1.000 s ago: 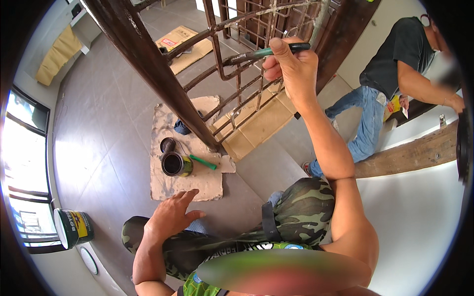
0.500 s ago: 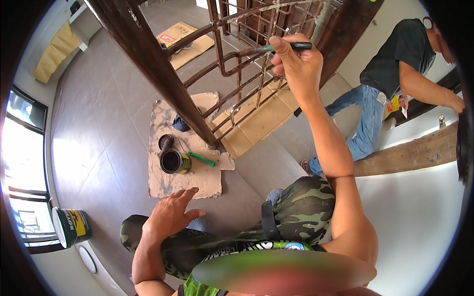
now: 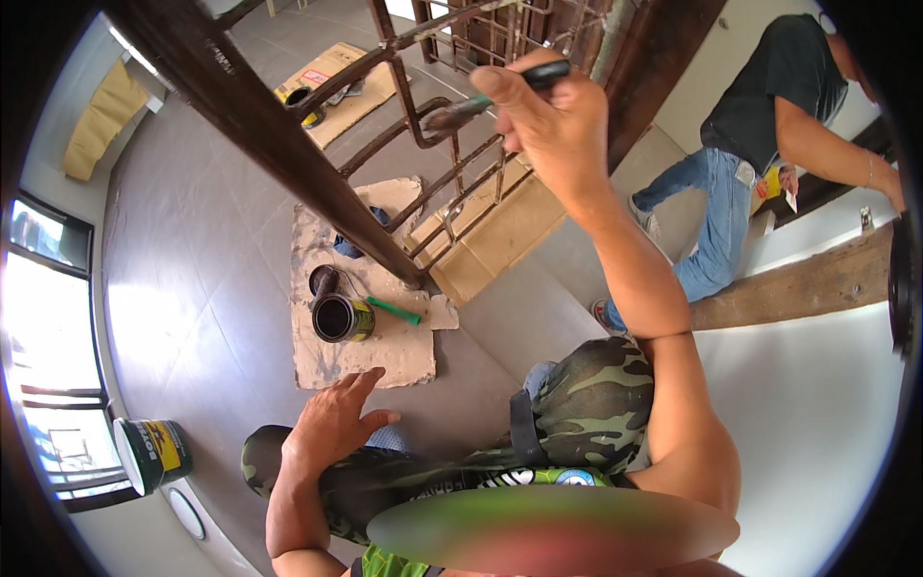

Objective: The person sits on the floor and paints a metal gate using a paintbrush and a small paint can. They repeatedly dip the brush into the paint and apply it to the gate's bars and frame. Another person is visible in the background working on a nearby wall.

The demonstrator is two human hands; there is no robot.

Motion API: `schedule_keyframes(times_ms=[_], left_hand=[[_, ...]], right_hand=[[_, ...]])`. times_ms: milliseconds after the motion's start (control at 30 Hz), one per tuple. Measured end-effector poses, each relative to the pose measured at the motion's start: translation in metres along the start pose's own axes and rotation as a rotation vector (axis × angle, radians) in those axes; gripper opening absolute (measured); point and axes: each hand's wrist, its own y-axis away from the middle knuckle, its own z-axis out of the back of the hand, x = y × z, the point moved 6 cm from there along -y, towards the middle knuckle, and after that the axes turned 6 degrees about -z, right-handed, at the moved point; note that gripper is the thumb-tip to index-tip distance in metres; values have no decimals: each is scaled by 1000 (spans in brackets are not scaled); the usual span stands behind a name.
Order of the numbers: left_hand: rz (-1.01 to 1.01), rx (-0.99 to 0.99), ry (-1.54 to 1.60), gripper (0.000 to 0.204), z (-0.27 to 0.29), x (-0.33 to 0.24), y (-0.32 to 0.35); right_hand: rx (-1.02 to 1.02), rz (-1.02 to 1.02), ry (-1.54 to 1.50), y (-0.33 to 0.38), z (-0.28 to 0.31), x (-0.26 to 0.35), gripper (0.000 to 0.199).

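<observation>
My right hand (image 3: 558, 125) is closed round a paintbrush (image 3: 471, 108) with a black-and-green handle, raised at the brown metal grille (image 3: 413, 120). The dark bristles point left, at or very near a looped bar; whether they touch it I cannot tell. My left hand (image 3: 336, 423) rests by my left knee with its fingers stretched out, holding nothing. Ahead of it, an opened paint can (image 3: 336, 318) full of dark paint stands on a stained cardboard sheet (image 3: 317, 365). Beside the can lies a small paint roller with a green handle (image 3: 394, 310).
A thick brown post (image 3: 317, 154) slants down to the floor. More cardboard (image 3: 490, 245) lies under the grille, with another can (image 3: 313, 108) on a far sheet. A person in jeans (image 3: 716, 226) bends at the right near a wooden plank (image 3: 798, 300). A green bucket (image 3: 159, 454) is at left.
My right hand has moved left and slightly up with the paintbrush, whose bristles now sit farther left along the grille. The left hand stays in place. The view has shifted a little.
</observation>
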Motion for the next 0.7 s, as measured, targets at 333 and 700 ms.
schedule_keyframes(times_ms=[333,700], left_hand=[[38,65,9,69,-5,0,-7],[107,95,31,72,-8,-1,-5]], right_hand=[[-125,238,-92,0,6,16,43],[-39,201,-100,17,18,-14,26]])
